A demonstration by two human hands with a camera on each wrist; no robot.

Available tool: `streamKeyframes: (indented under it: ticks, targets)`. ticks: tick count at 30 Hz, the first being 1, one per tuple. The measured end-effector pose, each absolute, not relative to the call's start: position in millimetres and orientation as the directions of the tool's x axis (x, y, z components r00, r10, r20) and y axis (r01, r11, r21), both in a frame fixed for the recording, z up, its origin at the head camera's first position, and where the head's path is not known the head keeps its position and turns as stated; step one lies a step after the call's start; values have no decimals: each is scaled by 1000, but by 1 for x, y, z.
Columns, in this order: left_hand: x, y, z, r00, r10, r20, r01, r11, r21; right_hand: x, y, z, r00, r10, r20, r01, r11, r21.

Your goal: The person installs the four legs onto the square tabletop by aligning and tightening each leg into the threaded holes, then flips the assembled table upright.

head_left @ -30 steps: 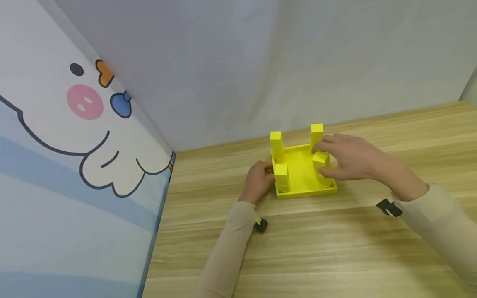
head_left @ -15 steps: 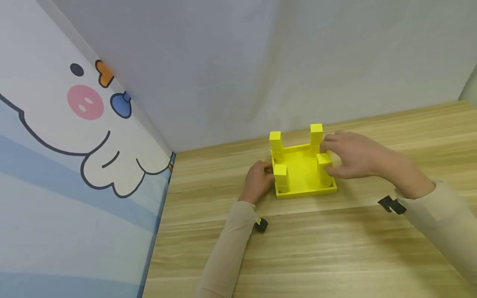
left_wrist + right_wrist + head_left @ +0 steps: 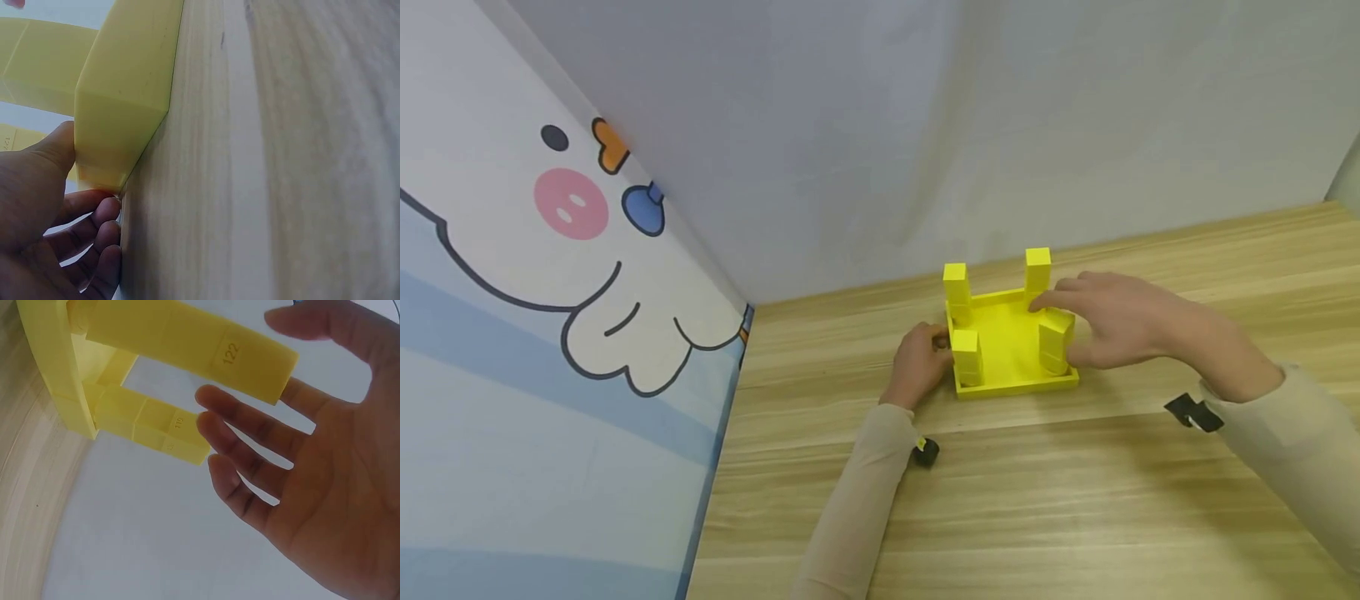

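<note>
A shallow yellow tray (image 3: 1007, 333) with low walls lies on the table, and a yellow post stands at each corner. My left hand (image 3: 917, 364) holds the tray's left wall; in the left wrist view the thumb is at the wall and the curled fingers are by its lower corner. My right hand (image 3: 1120, 321) is around the near right post (image 3: 1056, 340), which is turned at an angle and marked 122 in the right wrist view. There the thumb (image 3: 300, 324) stands apart from this post, while the index finger passes partly hidden behind its end.
The far right post (image 3: 1037, 267), far left post (image 3: 957, 283) and near left post (image 3: 967, 357) stand in the tray. A grey wall (image 3: 850, 150) rises behind the wooden table (image 3: 1000, 508). A cartoon-printed panel (image 3: 482, 333) borders the left side.
The near right post first shifted right, then turned about its length. My right thumb and fingers have spread apart from it. The left hand and tray stay in place.
</note>
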State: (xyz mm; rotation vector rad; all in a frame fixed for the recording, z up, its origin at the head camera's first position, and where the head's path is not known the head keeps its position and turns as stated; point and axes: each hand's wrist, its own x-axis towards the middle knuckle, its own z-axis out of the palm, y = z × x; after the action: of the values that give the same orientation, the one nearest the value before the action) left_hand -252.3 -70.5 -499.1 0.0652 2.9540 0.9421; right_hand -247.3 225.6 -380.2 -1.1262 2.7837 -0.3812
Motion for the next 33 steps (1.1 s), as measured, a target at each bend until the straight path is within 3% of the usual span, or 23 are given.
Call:
streamKeyframes:
  ticks: [5,16,26,33]
  targets:
    - [-252,-70,-501,-999,51,-19,31,818,574,-248,228,-381,-699,-715,9,-689,671,-275]
    - [-251,-69,-499,-998,53,-16,34,818,574,-247,228,-380,-727,-685,48,-678,707,-201]
    - [-249,-69,-497,-998,58,-12,41,818,574,-243,231,-374,-721,-692,-30,-656,696,-290]
    - [-250,-69,-498,-998,59,-11,42,820,571,-243,236,-369,-709,-705,6,-674,676,-298]
